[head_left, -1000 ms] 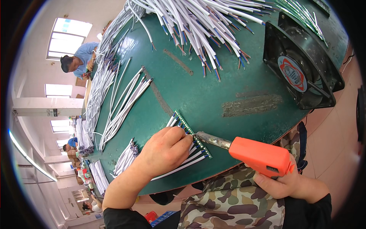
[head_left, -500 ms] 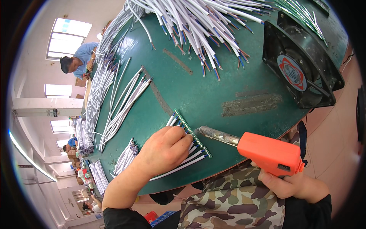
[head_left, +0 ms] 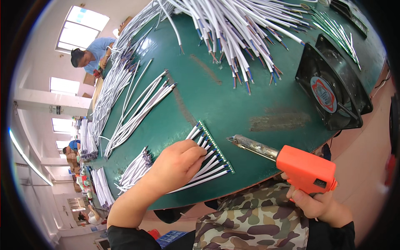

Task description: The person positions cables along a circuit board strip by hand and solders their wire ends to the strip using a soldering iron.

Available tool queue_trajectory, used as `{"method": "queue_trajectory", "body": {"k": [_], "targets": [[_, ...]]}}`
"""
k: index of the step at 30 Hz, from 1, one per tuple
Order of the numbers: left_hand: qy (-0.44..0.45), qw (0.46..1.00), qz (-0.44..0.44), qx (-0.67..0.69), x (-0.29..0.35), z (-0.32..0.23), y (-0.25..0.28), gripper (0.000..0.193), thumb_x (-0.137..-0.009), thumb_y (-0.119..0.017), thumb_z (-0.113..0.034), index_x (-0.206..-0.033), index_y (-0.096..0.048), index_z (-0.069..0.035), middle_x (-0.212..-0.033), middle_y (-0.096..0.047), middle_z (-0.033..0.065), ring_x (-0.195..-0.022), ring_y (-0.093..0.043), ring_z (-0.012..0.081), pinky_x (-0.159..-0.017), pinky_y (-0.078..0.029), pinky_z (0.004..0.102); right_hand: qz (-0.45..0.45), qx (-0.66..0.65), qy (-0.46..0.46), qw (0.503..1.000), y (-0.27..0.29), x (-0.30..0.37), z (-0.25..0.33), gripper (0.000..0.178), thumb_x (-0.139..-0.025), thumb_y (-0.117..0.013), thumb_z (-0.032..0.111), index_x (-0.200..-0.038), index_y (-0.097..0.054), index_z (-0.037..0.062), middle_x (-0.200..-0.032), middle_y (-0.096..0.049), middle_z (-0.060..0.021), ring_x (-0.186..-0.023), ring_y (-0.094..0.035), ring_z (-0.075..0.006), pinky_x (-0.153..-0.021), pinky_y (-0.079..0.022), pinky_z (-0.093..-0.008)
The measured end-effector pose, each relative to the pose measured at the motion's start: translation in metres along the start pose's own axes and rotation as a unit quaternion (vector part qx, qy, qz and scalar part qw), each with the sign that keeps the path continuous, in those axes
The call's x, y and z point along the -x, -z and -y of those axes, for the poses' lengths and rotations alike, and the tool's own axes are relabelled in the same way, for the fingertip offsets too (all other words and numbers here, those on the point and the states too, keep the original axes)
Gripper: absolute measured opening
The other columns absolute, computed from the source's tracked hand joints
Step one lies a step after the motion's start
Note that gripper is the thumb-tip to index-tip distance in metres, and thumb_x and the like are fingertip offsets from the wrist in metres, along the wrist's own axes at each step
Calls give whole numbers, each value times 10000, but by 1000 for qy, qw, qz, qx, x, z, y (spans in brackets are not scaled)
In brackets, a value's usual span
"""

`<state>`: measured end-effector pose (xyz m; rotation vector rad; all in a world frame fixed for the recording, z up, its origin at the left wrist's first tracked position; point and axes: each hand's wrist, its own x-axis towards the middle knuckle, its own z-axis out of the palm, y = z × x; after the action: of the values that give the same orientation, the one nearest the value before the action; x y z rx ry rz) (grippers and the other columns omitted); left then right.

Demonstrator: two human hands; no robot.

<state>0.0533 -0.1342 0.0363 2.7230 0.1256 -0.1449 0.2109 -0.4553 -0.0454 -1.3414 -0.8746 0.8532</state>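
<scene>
A narrow green circuit-board strip [head_left: 217, 148] lies on the green table, with several white cables [head_left: 213, 178] joined along its left side by blue-ended wires. My left hand [head_left: 178, 163] is over these cables, its fingers pinched on one white cable, mostly hidden beneath them. In my right hand [head_left: 312, 205] is an orange soldering gun [head_left: 306, 168], gripped by its handle. Its metal tip points left toward the strip, apart from it.
A black box fan [head_left: 333, 89] stands at the table's right edge. Large bundles of white cables [head_left: 233, 33] cover the far side, with smaller bunches [head_left: 135, 114] at left. Thin green strips [head_left: 336, 33] lie at far right. A person in blue [head_left: 93, 56] works at far left.
The soldering gun's tip has drawn a little away from the strip. My left hand has shifted slightly back from the strip, showing more cable ends. The whole view has shifted slightly.
</scene>
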Motion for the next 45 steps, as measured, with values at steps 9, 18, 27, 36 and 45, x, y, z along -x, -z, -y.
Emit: {"method": "queue_trajectory", "body": {"k": [9, 18, 27, 36, 45], "targets": [[33, 994, 15, -106, -8, -10, -2, 168, -850, -689, -33, -1014, -651, -26, -863, -618, 146, -810, -640, 365, -710, -531, 454, -11, -22, 4, 1000, -3, -2, -1, 427, -947, -659, 196, -1273, -572, -66, -1185, -673, -164, -736, -673, -152, -666, -574, -291], [75, 979, 16, -188, -12, -24, -11, 176, -808, -643, 1, -983, -624, -3, -847, -615, 161, -748, -641, 380, -670, -535, 471, -22, -28, 38, 999, 0, -5, 0, 442, -943, -674, 215, -1266, -579, -70, -1206, -683, -176, -740, -683, -159, -673, -575, -295], [67, 988, -77, -119, -12, -16, -14, 220, -769, -640, 50, -980, -645, -10, -847, -607, 158, -725, -637, 359, -646, -534, 433, -39, -61, 30, 997, 1, -10, 1, 267, -876, -675, 84, -1111, -673, -42, -856, -700, -73, -732, -649, -194, -702, -521, -323], [66, 990, -90, 88, -4, 3, -17, 201, -817, -705, 56, -1004, -690, -16, -878, -627, 90, -724, -624, 212, -636, -512, 319, -63, -271, -62, 959, -11, -16, 4, 368, -855, -706, 47, -1204, -647, -55, -1108, -703, -164, -983, -703, -219, -840, -564, -328], [-28, 996, -83, 0, -7, 6, -18, 260, -758, -704, 13, -1013, -702, -35, -904, -613, 111, -804, -635, 310, -702, -535, 404, 24, -2, 26, 999, -20, -27, -5, 505, -848, -726, 112, -1295, -590, -79, -1109, -706, -172, -928, -721, -268, -842, -570, -343]]}}
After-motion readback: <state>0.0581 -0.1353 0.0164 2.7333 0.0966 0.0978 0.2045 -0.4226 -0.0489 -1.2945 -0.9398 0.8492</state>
